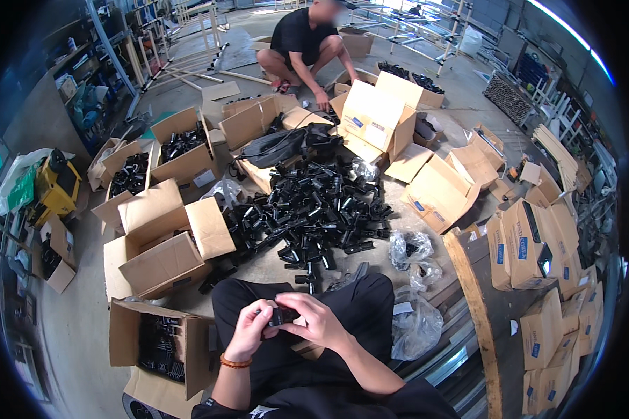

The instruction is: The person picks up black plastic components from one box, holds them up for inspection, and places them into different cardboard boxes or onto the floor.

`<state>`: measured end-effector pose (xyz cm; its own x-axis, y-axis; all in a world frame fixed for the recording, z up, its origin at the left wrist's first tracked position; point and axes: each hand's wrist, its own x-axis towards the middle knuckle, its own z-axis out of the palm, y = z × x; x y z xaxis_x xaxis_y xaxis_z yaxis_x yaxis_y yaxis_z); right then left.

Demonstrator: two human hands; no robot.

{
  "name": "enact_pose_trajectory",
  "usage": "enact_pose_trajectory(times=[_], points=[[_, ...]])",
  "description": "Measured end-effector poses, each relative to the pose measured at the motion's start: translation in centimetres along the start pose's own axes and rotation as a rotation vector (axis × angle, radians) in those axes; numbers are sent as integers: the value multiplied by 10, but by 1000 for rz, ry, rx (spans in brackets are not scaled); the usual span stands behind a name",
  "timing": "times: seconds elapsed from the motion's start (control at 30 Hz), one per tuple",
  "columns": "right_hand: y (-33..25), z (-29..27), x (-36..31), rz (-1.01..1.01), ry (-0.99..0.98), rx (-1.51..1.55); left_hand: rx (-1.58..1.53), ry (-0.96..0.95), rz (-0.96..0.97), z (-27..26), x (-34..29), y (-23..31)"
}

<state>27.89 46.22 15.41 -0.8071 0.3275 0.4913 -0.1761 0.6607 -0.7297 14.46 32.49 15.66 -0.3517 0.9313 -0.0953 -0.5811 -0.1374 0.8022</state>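
Observation:
Over my lap, my left hand [250, 329] and my right hand [316, 321] are both closed around a small black fitting [282, 316]. The fingers of both hands cover much of it, so its full shape is hidden. An orange-brown beaded bracelet [235, 361] circles my left wrist. Just beyond my crossed legs spreads a heap of loose black fittings [321, 202] on the concrete floor. At my left side stands an open cardboard box [197, 346] holding rows of black fittings.
An open carton [164, 269] sits left of the heap. Clear plastic bags [418, 325] and a wooden plank [474, 314] lie to my right, near stacked cartons [521, 244]. A black bag [279, 145] lies behind the heap. Across from me, a person [302, 49] squats, reaching among boxes.

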Motion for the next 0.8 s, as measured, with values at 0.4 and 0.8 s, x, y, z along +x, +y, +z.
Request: enact_pose_trajectory(times=[0.4, 0.8], points=[[33, -1, -43, 441, 163, 248, -176, 208, -43, 3, 22, -28], [5, -75, 38, -227, 472, -62, -192, 191, -182, -11, 15, -42]])
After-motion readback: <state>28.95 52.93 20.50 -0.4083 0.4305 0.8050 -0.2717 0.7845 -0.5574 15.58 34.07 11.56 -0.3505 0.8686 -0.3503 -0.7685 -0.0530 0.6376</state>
